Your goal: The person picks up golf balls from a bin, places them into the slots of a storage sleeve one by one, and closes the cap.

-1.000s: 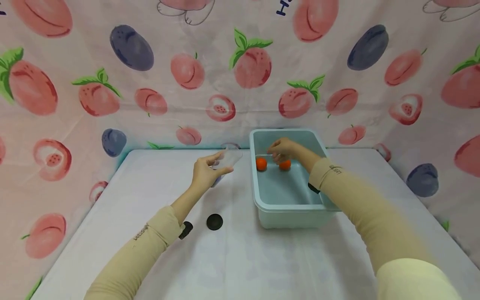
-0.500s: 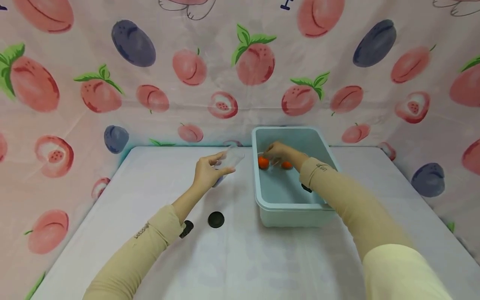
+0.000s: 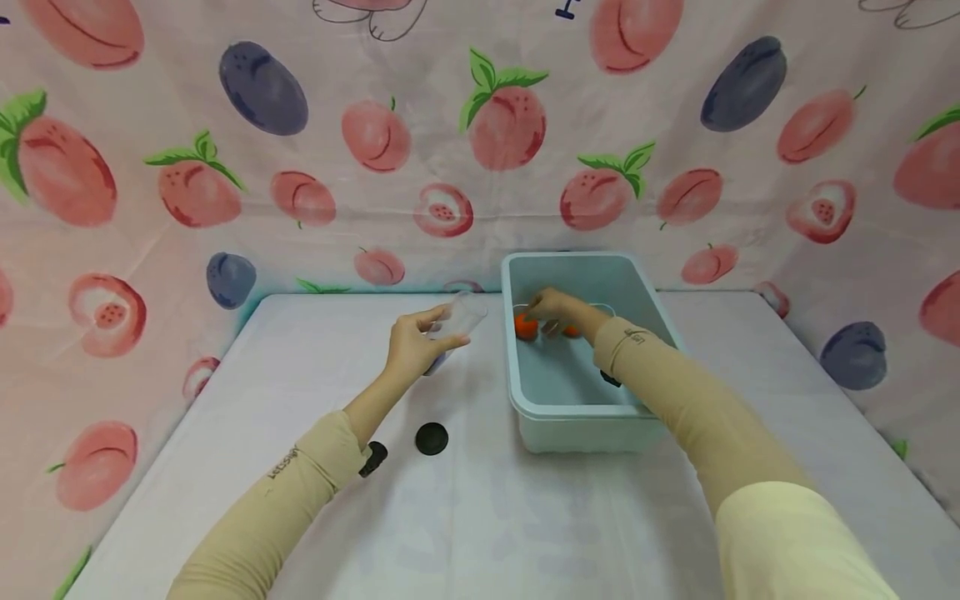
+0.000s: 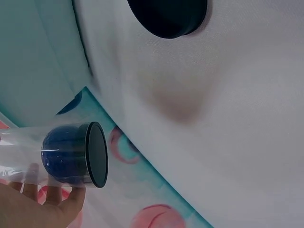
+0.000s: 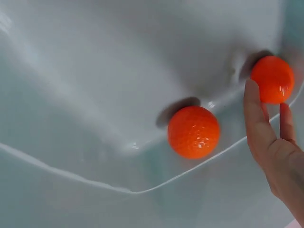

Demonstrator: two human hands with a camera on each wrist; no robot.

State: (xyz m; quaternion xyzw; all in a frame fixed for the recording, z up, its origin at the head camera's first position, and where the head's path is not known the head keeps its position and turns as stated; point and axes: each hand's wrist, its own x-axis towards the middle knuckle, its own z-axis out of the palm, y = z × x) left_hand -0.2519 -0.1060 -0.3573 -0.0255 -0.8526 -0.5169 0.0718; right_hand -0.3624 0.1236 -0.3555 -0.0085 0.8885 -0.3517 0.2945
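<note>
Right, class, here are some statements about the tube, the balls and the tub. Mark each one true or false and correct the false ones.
1. The left hand holds a clear tube with a blue ball inside. True.
2. Two orange balls lie in the tub. True.
3. The right hand rests on the table outside the tub. False: it reaches into the tub, by the orange balls.
4. The tub is red. False: it is pale blue-green.
5. A black round cap lies on the table near the left forearm. True.
</note>
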